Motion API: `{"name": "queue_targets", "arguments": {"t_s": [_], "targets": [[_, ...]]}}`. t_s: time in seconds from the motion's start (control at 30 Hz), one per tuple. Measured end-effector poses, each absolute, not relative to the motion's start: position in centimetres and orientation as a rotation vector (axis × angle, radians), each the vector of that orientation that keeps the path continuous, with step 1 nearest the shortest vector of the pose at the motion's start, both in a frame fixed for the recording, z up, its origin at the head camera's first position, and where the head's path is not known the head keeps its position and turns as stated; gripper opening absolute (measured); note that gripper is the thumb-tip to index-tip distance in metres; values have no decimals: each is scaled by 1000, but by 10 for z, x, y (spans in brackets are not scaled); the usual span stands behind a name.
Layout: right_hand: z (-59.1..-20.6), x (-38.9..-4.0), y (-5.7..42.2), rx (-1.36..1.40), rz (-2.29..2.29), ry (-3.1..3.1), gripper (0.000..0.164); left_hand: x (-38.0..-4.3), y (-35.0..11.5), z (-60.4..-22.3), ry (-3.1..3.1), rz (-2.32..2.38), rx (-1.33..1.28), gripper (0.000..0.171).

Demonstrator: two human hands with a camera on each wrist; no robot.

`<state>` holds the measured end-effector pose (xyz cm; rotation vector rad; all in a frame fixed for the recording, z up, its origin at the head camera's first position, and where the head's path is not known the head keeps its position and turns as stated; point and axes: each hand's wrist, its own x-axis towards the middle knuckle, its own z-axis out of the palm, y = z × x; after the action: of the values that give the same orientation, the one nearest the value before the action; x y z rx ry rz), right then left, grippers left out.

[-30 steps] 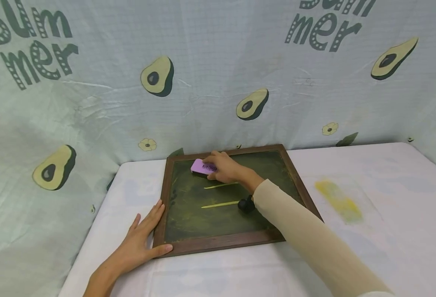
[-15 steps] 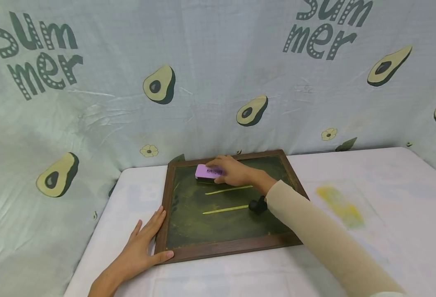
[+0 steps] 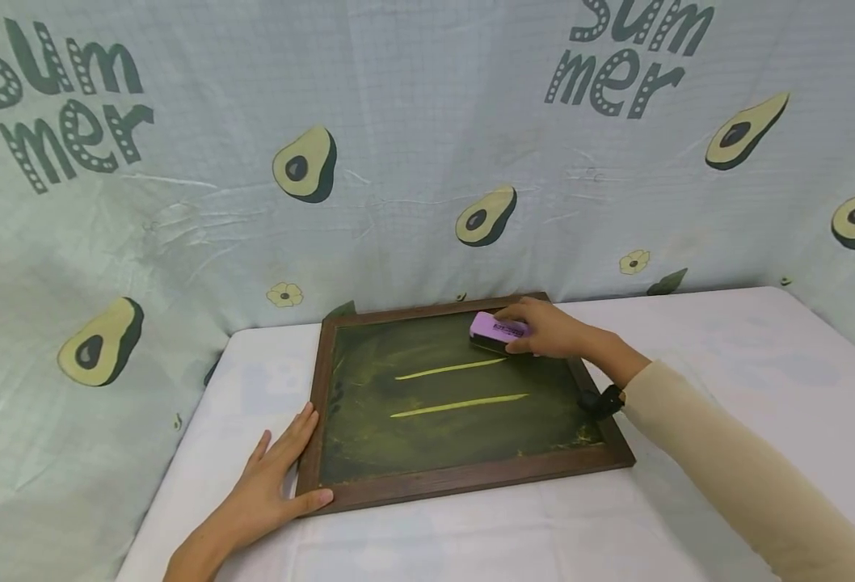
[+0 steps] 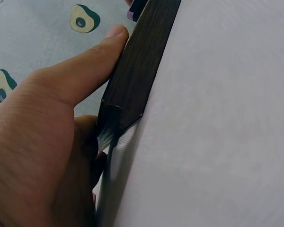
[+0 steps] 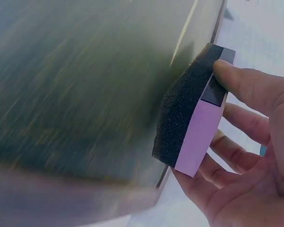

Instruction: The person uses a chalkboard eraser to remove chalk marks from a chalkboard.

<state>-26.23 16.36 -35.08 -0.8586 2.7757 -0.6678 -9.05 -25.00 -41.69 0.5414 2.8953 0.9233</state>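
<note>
So closest to the camera it's just the white-covered worktop [image 3: 486, 537], plus a beige sleeve [image 3: 733, 461] coming in from the right. Left hand [image 3: 263, 485] is spread out flat-ish: fingers straight with the tips on the left side of a brown wooden frame [image 3: 471, 478], thumb on the near left corner. The frame goes round a dark green chalkboard [image 3: 456, 440] that lies on the worktop, and it's pretty smudgy, with yellowish streaks.

Next up the board there's a lower yellow line [image 3: 460, 406], with a small black device [image 3: 604, 401] at the right wrist off to its right. Then an upper yellow line [image 3: 451, 369], roughly parallel to it.

Just past that line's right end is the purple eraser [image 3: 487, 330], over the far right part of the board. Right hand [image 3: 554, 330] has it pinched between thumb and fingers, black foam side facing the board. Can't tell if the foam's actually touching.

Behind everything hangs a pale backdrop [image 3: 398, 113] with avocado prints [image 3: 304, 164] and "Summer" lettering [image 3: 122, 135].
</note>
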Motion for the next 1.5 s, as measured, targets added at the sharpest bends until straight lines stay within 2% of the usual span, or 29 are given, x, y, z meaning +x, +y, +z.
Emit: {"name": "queue_targets", "arguments": {"t_s": [0.2, 0.67, 1.5], "targets": [[-357, -257, 184, -886, -687, 2802, 50, -90, -252, -418, 2903, 911, 526, 96], [-362, -254, 179, -925, -814, 2793, 54, -90, -255, -415, 2910, 899, 538, 95], [-368, -257, 77, -1029, -812, 2720, 53, -92, -252, -418, 2916, 905, 594, 96]]}}
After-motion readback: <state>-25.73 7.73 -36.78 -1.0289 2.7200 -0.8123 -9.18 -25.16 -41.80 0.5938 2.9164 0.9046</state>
